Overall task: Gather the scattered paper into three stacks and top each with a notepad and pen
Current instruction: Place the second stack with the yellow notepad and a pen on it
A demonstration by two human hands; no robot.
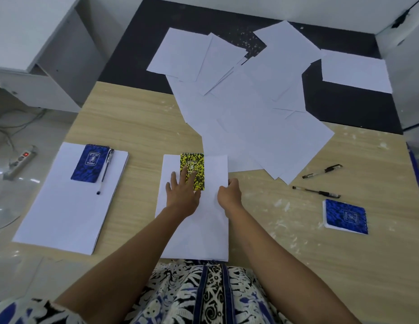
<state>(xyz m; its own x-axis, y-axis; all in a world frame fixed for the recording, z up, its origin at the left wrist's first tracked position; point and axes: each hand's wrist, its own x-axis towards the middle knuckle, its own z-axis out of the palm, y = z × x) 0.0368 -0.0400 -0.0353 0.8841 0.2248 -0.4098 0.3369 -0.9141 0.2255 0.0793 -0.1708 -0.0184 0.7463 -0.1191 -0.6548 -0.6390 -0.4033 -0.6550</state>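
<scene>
A squared paper stack [63, 206] lies at the left with a blue notepad [90, 163] and a pen [105, 170] on top. A second stack [203, 232] sits in front of me and carries a yellow-black notepad [192, 169]. My left hand [181, 194] lies flat with straight fingers on that notepad and the stack. My right hand [229, 194] has curled fingers at the stack's right edge. Scattered sheets [257, 108] spread across the far middle. Two black pens [322, 171] [317, 191] and another blue notepad [346, 217] lie at the right.
The wooden table [138, 127] ends at a black strip [124, 57] at the back. White cabinets stand at the far left and right. A power strip [22, 160] and cables lie on the floor to the left. White flecks dot the table's right side.
</scene>
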